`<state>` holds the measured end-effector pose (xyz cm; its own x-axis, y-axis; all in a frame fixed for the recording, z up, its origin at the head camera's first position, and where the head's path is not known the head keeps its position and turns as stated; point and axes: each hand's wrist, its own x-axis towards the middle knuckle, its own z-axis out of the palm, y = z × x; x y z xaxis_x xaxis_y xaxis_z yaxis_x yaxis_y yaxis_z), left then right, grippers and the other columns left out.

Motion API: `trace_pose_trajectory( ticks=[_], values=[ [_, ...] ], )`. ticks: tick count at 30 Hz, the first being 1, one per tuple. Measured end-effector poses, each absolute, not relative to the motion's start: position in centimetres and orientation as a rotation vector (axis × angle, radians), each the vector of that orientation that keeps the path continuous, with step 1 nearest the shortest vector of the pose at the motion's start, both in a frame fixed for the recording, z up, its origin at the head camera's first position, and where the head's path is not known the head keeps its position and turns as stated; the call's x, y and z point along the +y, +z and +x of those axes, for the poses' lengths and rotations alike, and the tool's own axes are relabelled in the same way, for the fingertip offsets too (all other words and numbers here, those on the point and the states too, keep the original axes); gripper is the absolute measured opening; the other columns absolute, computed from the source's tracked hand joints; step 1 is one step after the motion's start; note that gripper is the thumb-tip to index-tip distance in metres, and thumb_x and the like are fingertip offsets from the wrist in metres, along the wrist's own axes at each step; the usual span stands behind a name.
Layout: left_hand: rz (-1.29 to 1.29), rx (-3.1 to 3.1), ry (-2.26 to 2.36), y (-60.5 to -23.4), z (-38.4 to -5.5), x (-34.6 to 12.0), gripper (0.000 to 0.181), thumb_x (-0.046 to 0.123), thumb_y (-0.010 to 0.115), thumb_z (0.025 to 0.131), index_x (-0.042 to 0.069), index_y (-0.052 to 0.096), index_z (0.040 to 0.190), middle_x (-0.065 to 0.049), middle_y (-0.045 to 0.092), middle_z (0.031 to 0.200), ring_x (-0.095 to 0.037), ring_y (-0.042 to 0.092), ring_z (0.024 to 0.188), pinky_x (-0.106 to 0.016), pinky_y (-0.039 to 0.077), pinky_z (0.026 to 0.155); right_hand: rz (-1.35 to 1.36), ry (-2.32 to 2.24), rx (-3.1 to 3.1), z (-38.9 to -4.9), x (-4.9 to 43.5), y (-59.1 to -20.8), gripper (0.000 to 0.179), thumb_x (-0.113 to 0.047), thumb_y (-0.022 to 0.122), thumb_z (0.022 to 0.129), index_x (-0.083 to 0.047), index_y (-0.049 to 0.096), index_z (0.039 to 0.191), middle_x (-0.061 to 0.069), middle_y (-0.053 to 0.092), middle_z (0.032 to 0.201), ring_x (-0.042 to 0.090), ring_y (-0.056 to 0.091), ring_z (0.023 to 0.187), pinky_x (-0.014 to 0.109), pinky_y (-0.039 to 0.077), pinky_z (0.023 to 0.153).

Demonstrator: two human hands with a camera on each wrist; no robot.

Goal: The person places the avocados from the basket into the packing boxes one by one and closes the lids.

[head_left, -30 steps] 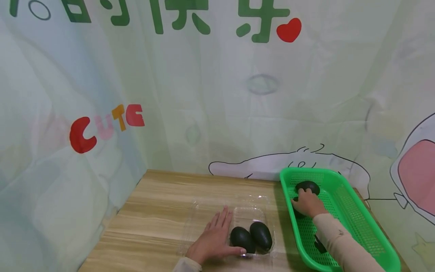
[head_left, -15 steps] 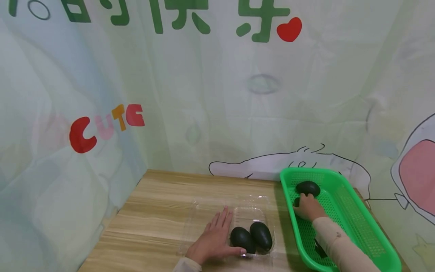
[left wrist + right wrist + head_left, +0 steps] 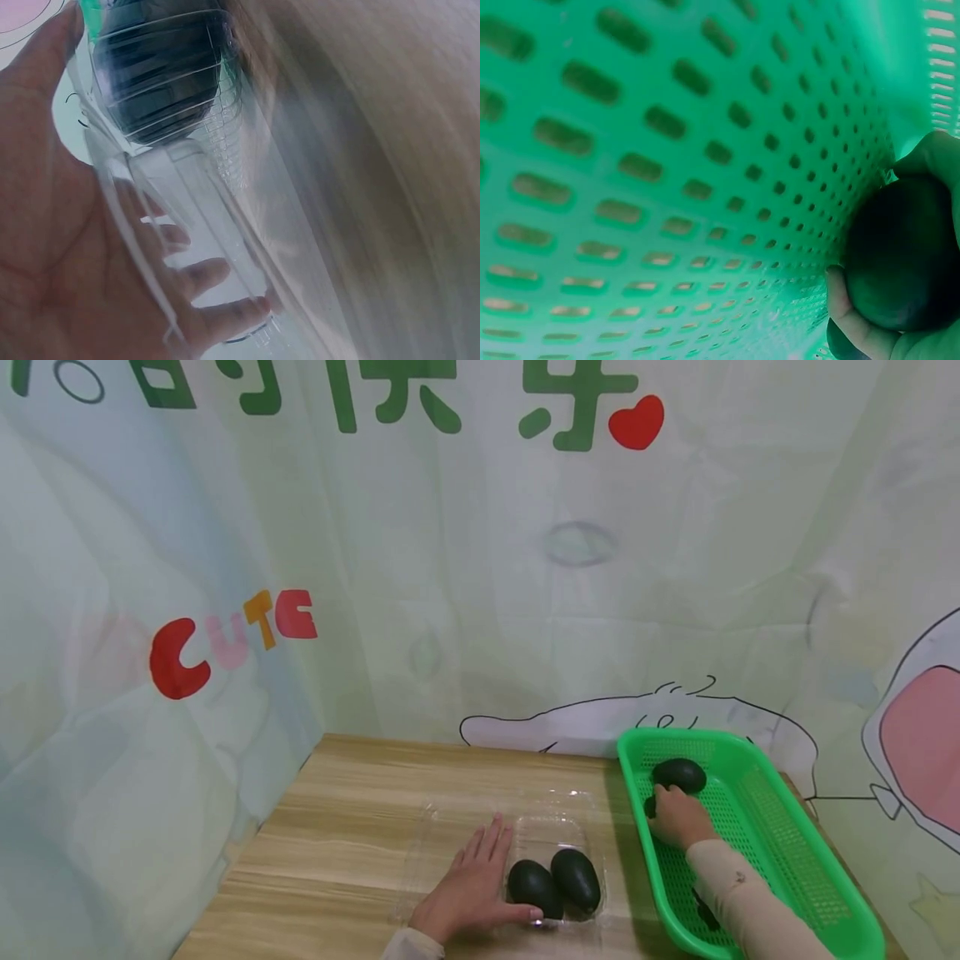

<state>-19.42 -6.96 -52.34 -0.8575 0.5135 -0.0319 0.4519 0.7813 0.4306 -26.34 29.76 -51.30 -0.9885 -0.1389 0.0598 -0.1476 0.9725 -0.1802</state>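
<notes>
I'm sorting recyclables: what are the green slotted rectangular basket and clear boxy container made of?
The green slotted rectangular basket: probably moulded plastic, softly glossy, with evenly repeating slots. The clear boxy container: likely thin plastic, shiny and transparent, with bright glints.

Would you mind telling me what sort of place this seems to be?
It is probably an improvised indoor workspace in a screened-off corner: creased, cartoon-printed sheeting forms the walls behind a wood-grain tabletop, which bears a green perforated basket and a clear plastic clamshell.
</notes>
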Motion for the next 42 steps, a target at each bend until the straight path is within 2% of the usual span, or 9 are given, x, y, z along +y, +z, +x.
trace_pose_trajectory(
  ticks=[6, 16, 25, 36, 42],
  values=[
    [0.765, 2.827, 0.615, -52.2, -19.5, -7.0, 0.123, 0.079, 0.067, 0.077, 0.004, 0.02, 0.161, -0.019, 0.011, 0.17, -0.046, 0.022, 0.151, -0.066, 0.032, 0.113, 0.26, 0.266, -3.045, -26.6, 30.0, -51.7, 0.046, -0.016, 0.074, 0.088, 0.015, 0.057, 0.118, 0.029, 0.062, 0.099, 0.041, 0.065, 0.078, 0.053, 0.055, 0.066],
    [0.754, 2.823, 0.615, -52.2, -19.4, -7.1, 0.123, 0.079, 0.067, 0.076, 0.004, 0.019, 0.162, -0.018, 0.009, 0.17, -0.045, 0.021, 0.152, -0.066, 0.031, 0.114, 0.265, 0.288, -3.072, -26.8, 29.9, -51.9, 0.051, -0.017, 0.075, 0.089, 0.015, 0.056, 0.123, 0.032, 0.062, 0.107, 0.044, 0.066, 0.084, 0.056, 0.055, 0.07],
    [0.746, 2.826, 0.619, -52.1, -19.4, -7.2, 0.124, 0.08, 0.067, 0.077, 0.004, 0.018, 0.162, -0.018, 0.009, 0.17, -0.045, 0.02, 0.152, -0.065, 0.031, 0.114, 0.274, 0.283, -3.054, -27.2, 29.9, -52.1, 0.049, -0.017, 0.076, 0.088, 0.014, 0.057, 0.12, 0.029, 0.063, 0.102, 0.042, 0.066, 0.083, 0.054, 0.056, 0.069],
    [0.745, 2.822, 0.635, -52.1, -19.5, -7.2, 0.126, 0.081, 0.067, 0.075, 0.005, 0.017, 0.162, -0.018, 0.008, 0.17, -0.046, 0.02, 0.152, -0.065, 0.03, 0.114, 0.227, 0.335, -3.071, -27.3, 30.3, -52.1, 0.059, -0.018, 0.074, 0.09, 0.019, 0.051, 0.129, 0.039, 0.06, 0.114, 0.051, 0.065, 0.096, 0.059, 0.055, 0.079],
    [0.752, 2.813, 0.631, -52.3, -19.4, -7.1, 0.127, 0.082, 0.066, 0.074, 0.006, 0.015, 0.163, -0.017, 0.006, 0.17, -0.045, 0.019, 0.152, -0.065, 0.03, 0.115, 0.19, 0.351, -3.081, -27.0, 30.4, -51.7, 0.059, -0.019, 0.075, 0.089, 0.021, 0.052, 0.126, 0.038, 0.063, 0.109, 0.049, 0.066, 0.092, 0.057, 0.056, 0.075]
  ],
)
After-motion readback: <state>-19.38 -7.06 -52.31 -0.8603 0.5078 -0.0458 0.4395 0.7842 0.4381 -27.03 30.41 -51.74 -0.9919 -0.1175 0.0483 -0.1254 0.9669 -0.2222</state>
